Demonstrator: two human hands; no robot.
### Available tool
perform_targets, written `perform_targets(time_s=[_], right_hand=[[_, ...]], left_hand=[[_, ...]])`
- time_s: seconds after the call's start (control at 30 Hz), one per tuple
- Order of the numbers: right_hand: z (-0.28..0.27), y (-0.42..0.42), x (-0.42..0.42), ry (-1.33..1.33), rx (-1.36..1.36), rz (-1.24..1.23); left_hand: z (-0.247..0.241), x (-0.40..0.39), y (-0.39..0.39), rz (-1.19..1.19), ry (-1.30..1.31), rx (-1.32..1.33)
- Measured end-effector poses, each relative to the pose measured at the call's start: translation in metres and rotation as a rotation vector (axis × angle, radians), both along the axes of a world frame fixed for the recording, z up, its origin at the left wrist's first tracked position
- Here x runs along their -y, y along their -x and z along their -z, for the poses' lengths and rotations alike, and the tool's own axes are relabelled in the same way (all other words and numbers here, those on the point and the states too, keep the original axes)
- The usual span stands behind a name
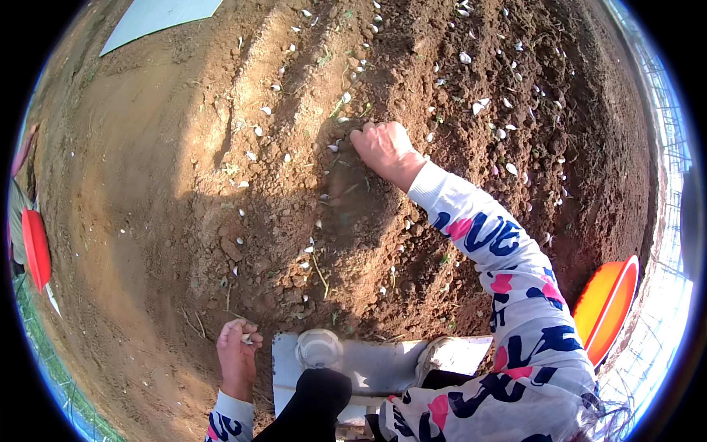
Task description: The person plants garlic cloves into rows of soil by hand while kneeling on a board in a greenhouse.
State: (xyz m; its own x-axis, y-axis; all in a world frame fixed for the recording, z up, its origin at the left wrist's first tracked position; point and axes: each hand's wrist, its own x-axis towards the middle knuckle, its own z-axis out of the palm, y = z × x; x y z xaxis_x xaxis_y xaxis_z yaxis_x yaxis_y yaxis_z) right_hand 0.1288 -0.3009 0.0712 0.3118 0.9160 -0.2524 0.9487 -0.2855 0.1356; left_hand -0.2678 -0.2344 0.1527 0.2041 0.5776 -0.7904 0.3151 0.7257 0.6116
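Observation:
My right hand (385,149) reaches forward to the tilled soil, knuckles up, fingers curled down; whether it holds anything is hidden. White garlic cloves lie just beside it, one (333,148) to its left and another (342,120) just beyond. Low at the left, my left hand (239,342) is turned palm up with its fingers curled around garlic cloves (247,338). More cloves are spread in rough rows over the soil, among them a pair (478,106) farther right.
My shoes rest on a pale board (381,364). An orange-red basin (606,309) stands at the right beside wire mesh (671,132). Another flat panel (160,22) lies at the upper left. At the far left edge, a person (17,221) is partly visible beside a red basin (35,248).

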Motion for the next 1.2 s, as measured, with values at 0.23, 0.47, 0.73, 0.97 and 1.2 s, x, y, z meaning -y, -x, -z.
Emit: perform_targets(time_s=[0.23,0.47,0.73,0.97,1.2], right_hand=[[-0.033,0.032,0.007,-0.310,-0.331,0.131],[-0.076,0.207,0.071,-0.367,-0.977,0.063],[-0.124,0.122,0.187,-0.030,-0.857,0.178],[-0.144,0.116,0.304,-0.511,-0.712,0.925],[-0.051,0.176,0.237,-0.526,-0.408,0.528]], left_hand=[[0.006,0.012,-0.034,0.078,0.064,0.165],[0.003,0.056,-0.094,-0.087,0.556,0.294],[0.012,0.090,-0.074,0.288,0.556,0.394],[0.003,0.120,-0.091,0.445,0.484,0.330],[0.020,0.118,-0.076,0.515,0.334,0.256]])
